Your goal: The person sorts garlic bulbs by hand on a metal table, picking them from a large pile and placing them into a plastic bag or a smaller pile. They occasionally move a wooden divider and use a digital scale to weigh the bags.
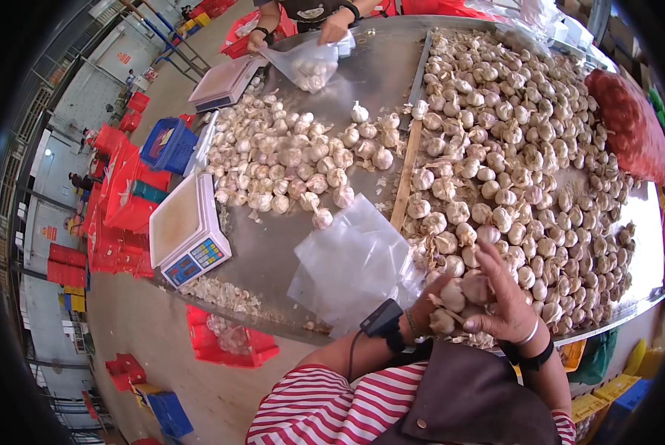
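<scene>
The right hand and the left hand are cupped together around a cluster of garlic bulbs; both hands are closed on the bulbs, the right fingers wrapped over the top and the left hand supporting from below and from the side. The cluster is held at the near edge of the steel table, just above the near end of the large garlic heap. Just to the left of the hands, a stack of clear plastic bags lies flat on the table. A wooden divider strip runs away from the hands along the left border of the large heap. Beyond the strip lies a smaller garlic pile. A weighing scale stands at the left edge of the table, beside that pile. At the far edge of the table, another person's hands hold a clear bag containing garlic, next to a second scale.
</scene>
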### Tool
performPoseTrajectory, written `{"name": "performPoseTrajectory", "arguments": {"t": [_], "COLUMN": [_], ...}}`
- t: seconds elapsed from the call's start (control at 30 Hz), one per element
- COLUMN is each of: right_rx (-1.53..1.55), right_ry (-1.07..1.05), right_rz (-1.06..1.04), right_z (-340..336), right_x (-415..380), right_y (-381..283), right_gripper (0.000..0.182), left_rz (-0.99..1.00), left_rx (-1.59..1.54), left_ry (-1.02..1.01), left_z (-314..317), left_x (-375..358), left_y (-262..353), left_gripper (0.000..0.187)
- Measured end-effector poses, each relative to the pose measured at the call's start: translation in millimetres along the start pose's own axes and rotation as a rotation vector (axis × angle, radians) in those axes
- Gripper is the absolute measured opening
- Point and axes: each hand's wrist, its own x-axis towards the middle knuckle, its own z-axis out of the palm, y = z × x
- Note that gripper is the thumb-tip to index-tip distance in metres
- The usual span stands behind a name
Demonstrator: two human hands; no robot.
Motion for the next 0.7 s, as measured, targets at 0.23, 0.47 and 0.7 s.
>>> {"name": "performPoseTrajectory", "arguments": {"t": [0.23, 0.47, 0.7], "right_rx": [0.163, -0.068, -0.614], "right_ry": [0.078, -0.057, -0.567], "right_rz": [0.271, 0.118, -0.233], "right_z": [15.4, 57.8, 147.0], "right_x": [19.2, 103.5, 238.2], "right_y": [18.3, 24.6, 60.0], "right_gripper": [0.07, 0.066, 0.086], "left_rz": [0.432, 0.942, 0.016], "left_rx": [-0.02, 1.364, 2.373], "left_ry": [-0.046, 1.162, 1.816], "left_z": [14.5, -26.8, -54.1], "left_x": [-86.8, -189.7, -251.2], "left_y": [150.0, 300.5, 330.3], "left_gripper": [0.073, 0.077, 0.112]}}
